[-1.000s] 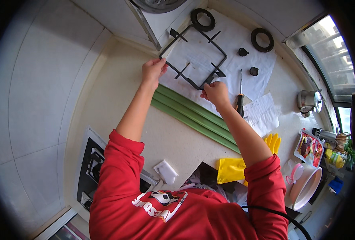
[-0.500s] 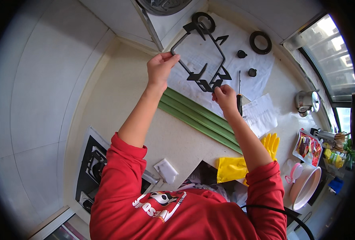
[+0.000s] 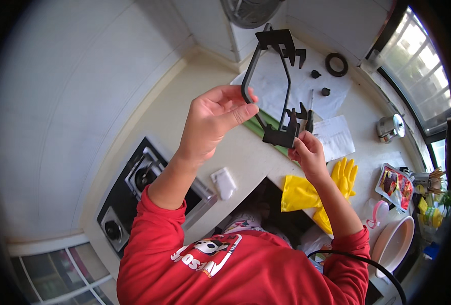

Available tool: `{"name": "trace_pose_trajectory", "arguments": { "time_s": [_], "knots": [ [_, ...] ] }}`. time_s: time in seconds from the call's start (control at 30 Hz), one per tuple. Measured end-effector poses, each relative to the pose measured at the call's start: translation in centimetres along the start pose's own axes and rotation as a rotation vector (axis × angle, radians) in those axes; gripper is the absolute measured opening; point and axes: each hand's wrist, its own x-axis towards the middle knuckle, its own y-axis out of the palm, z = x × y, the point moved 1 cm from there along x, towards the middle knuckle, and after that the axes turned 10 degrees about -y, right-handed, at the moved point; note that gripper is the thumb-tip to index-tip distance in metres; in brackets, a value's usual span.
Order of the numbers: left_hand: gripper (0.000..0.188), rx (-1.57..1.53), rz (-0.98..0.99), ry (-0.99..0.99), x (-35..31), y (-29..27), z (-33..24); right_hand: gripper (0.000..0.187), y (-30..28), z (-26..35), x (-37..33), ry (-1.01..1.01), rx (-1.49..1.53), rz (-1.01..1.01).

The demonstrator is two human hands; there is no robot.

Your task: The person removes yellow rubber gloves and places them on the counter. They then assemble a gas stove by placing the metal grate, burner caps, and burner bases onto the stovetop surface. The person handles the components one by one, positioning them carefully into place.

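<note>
1. Brought one black pan support (image 3: 288, 84) nearer the head since the earlier frame and tipped it more on edge.
2. See, far left, one stove (image 3: 126, 198) with two burners (image 3: 144, 175).
3. Curl the left hand (image 3: 210, 122) partway shut, thumb and fingers around the support's side bar.
4. Hold it aloft over one table (image 3: 172, 101).
5. Pinch its near corner in the right hand (image 3: 309, 155), nearly closed.
6. Find beyond one screwdriver (image 3: 309, 122), two black caps (image 3: 326, 92), one black ring (image 3: 336, 64).
</note>
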Motion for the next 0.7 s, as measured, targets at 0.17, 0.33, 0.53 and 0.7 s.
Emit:
{"name": "trace_pose_trajectory", "arguments": {
  "time_s": [0.17, 0.33, 0.53, 0.7],
  "knots": [
    [0.028, 0.041, -0.047, 0.018, -10.6, 1.5, -2.8, 0.016, 3.2, -1.2, -6.2, 0.004, 0.123, 0.223],
    [0.026, 0.108, -0.052, 0.018, -19.6, 2.4, -5.1, 0.014, 7.4, -2.0, -11.3, 0.055, 0.167, 0.470],
    [0.022, 0.121, -0.229, 0.173, -28.6, 2.3, -6.3, 0.021, 13.4, -2.1, -16.4, 0.154, 0.289, 0.734],
    [0.022, 0.151, -0.355, 0.224, -35.2, 1.7, -8.1, 0.006, 19.2, -2.6, -19.4, 0.307, 0.225, 0.974]
  ]
}}
